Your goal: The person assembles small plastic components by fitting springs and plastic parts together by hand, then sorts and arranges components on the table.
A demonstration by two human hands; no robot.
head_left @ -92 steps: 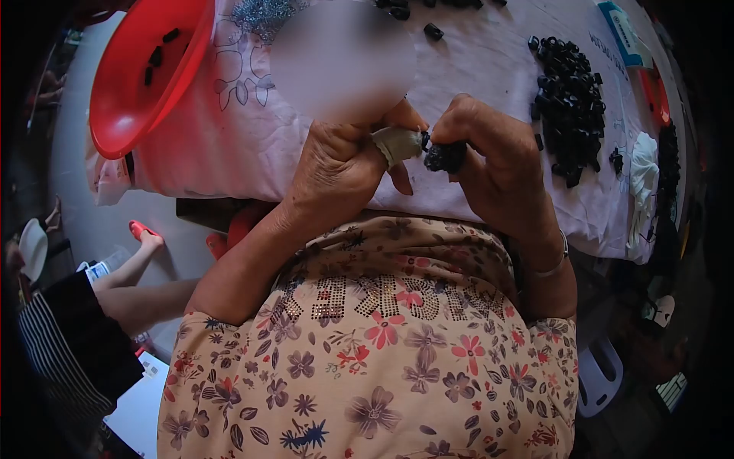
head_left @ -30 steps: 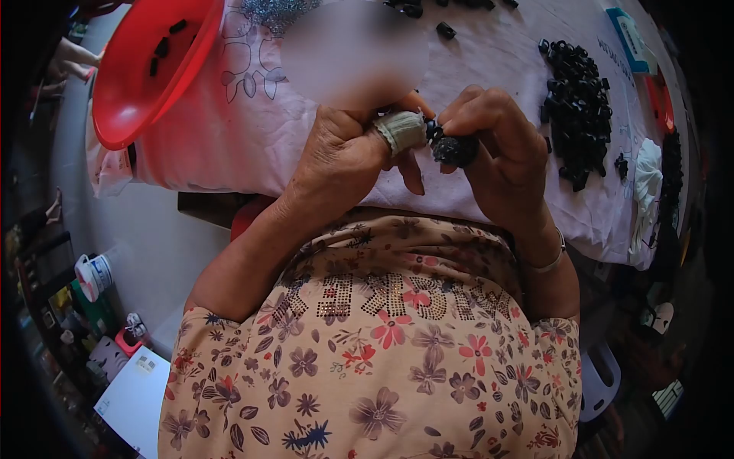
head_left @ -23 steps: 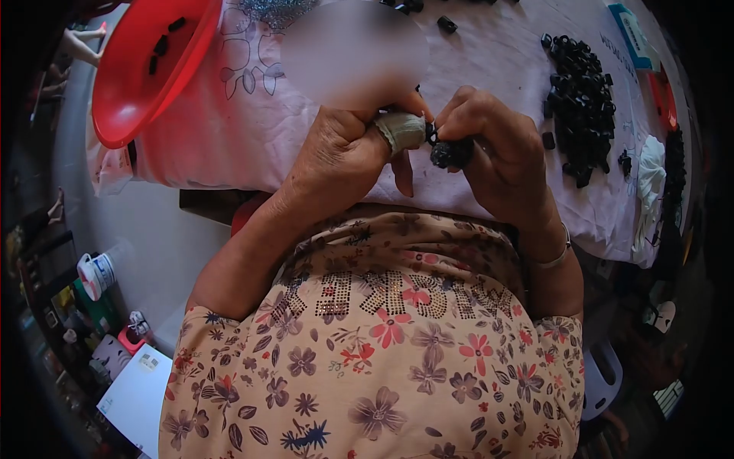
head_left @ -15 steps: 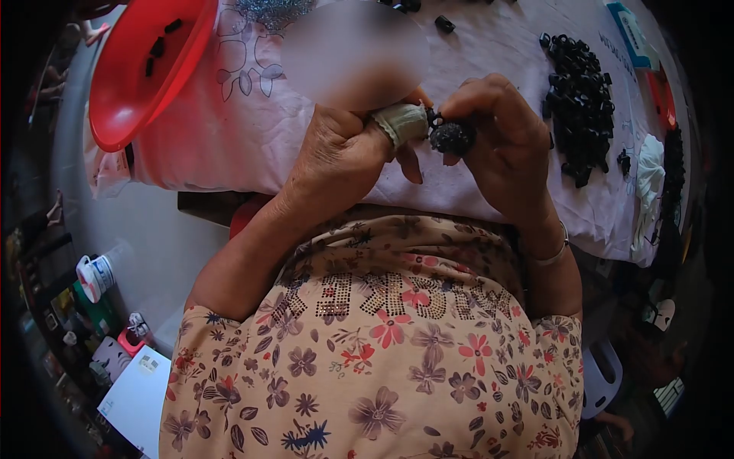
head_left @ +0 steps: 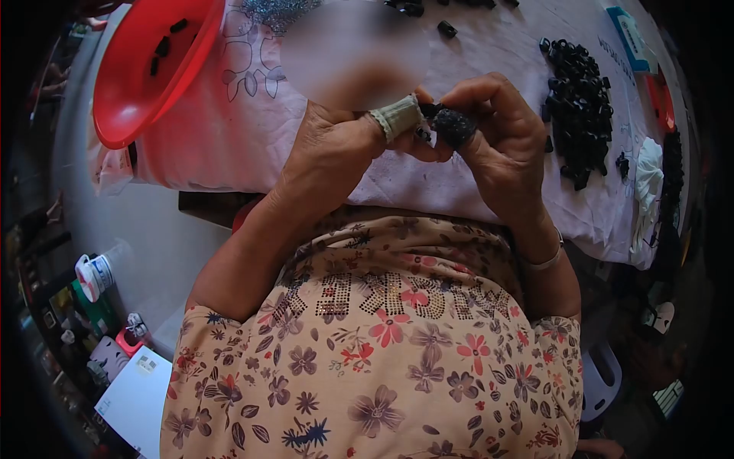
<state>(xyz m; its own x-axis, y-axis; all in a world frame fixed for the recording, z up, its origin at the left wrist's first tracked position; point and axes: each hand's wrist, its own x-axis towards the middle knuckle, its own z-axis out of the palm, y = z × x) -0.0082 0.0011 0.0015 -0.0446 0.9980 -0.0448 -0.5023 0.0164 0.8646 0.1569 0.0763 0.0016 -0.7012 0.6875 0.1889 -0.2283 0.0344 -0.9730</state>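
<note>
My left hand (head_left: 340, 145) is closed, with a pale green cover (head_left: 397, 118) around its thumb. My right hand (head_left: 501, 134) is closed in a pinch opposite it, and a rough black cover (head_left: 453, 128) sits over its thumb tip. Between the fingertips of both hands is a small black piece (head_left: 430, 111), mostly hidden by the fingers, so its exact kind cannot be made out. To the right of my right hand lies a heap of small black pieces (head_left: 579, 111). A blurred oval hides the area above my left hand.
A red basin (head_left: 122, 126) with several black pieces in it tilts at the left of the cloth-covered table (head_left: 229, 164). More black pieces (head_left: 447, 30) lie at the back. On the right are a blue-and-white box (head_left: 631, 38) and a white cloth (head_left: 648, 172).
The thumb of my right hand has swung up and in against the small black piece. The fingers of my left hand have curled under it, and the hands are closer together.
</note>
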